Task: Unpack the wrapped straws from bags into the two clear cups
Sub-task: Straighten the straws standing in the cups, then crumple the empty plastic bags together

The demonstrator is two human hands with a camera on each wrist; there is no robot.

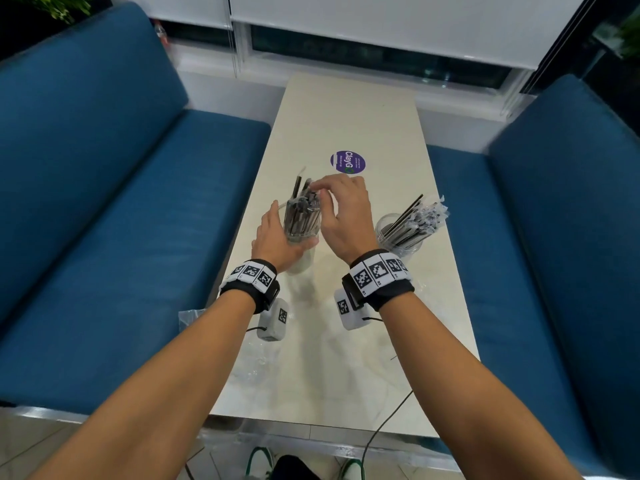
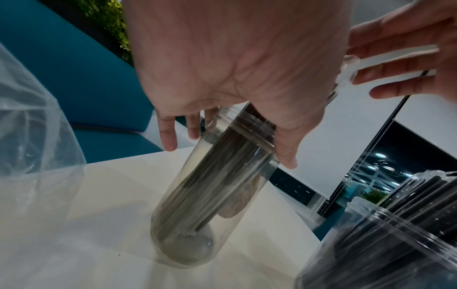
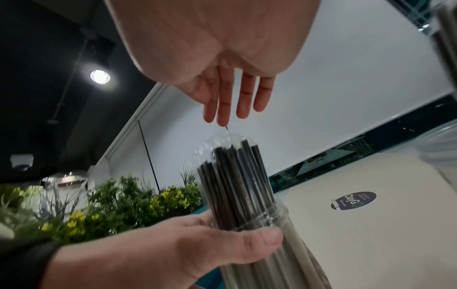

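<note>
A clear cup [image 1: 300,227] packed with black wrapped straws [image 1: 304,202] stands on the pale table [image 1: 346,358], tilted slightly. My left hand [image 1: 277,233] grips this cup [image 2: 210,195] just below its rim, thumb on the near side. My right hand [image 1: 327,199] hovers over the bundle, and its straight fingers [image 3: 226,109] touch the wrapper tips of the straws [image 3: 237,185]. A second clear cup [image 1: 398,237] to the right holds more wrapped straws [image 1: 420,214] leaning right.
An empty clear plastic bag [image 1: 192,317] lies at the table's left edge, also seen in the left wrist view as the bag [image 2: 29,136]. A round purple sticker [image 1: 352,162] is beyond the cups. Blue benches [image 1: 104,202] flank the table. A thin black cable [image 1: 381,427] runs off the near edge.
</note>
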